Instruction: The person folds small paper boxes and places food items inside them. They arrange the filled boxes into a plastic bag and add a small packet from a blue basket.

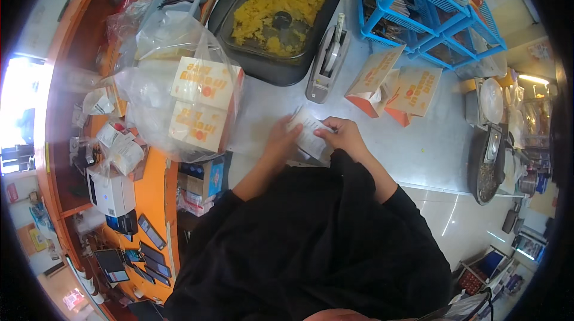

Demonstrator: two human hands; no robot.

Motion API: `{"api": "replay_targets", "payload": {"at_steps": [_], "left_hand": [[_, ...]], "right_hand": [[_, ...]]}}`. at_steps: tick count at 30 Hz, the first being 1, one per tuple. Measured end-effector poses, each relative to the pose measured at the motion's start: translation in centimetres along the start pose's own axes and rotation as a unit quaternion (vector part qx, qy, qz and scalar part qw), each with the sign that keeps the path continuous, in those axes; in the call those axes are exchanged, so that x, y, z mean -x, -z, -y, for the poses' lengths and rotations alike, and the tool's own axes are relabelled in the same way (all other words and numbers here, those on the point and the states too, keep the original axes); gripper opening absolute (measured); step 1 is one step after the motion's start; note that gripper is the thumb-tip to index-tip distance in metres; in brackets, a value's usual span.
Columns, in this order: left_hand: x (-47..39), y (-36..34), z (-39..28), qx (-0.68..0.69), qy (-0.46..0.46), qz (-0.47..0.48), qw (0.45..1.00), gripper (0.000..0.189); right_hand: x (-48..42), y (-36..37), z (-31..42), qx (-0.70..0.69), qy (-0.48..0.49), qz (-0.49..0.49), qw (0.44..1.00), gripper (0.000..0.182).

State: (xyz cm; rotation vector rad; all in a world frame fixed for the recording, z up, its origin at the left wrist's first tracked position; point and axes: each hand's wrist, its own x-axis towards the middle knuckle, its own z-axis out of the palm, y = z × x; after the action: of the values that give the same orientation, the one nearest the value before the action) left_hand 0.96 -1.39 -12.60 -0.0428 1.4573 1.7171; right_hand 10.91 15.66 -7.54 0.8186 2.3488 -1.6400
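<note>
Between my two hands is a printed paper slip [309, 137], close to my body over the metal counter's front edge. My left hand [280, 139], slightly blurred, pinches its left side, and my right hand [343, 134] grips its upper right corner. Beyond the slip lies a grey tape dispenser [328, 63]. To the right stand two printed paper food bags [374, 76], with orange lower sides. At the left, a clear plastic bag [145, 92] holds printed cardboard boxes [202, 105].
A dark electric pan [273, 69] with yellow food stands at the back. Blue plastic baskets [403, 20] with packets are at the back right. On the orange counter [154, 177] at left are several phones [152, 231] and a white box-shaped device [110, 191]. A lidded pan [486, 173] sits far right.
</note>
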Motion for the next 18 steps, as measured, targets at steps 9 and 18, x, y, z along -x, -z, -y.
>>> {"api": "replay_targets", "payload": {"at_steps": [9, 18], "left_hand": [[-2.9, -1.3, -4.5, -0.451, -0.186, 0.174, 0.855, 0.077], [-4.2, -2.5, -4.1, -0.647, -0.116, 0.229, 0.718, 0.076]], "right_hand": [[-7.7, 1.7, 1.6, -0.230, -0.003, -0.228, 0.946, 0.031], [-5.3, -1.0, 2.4, -0.287, 0.012, -0.194, 0.938, 0.019]]}}
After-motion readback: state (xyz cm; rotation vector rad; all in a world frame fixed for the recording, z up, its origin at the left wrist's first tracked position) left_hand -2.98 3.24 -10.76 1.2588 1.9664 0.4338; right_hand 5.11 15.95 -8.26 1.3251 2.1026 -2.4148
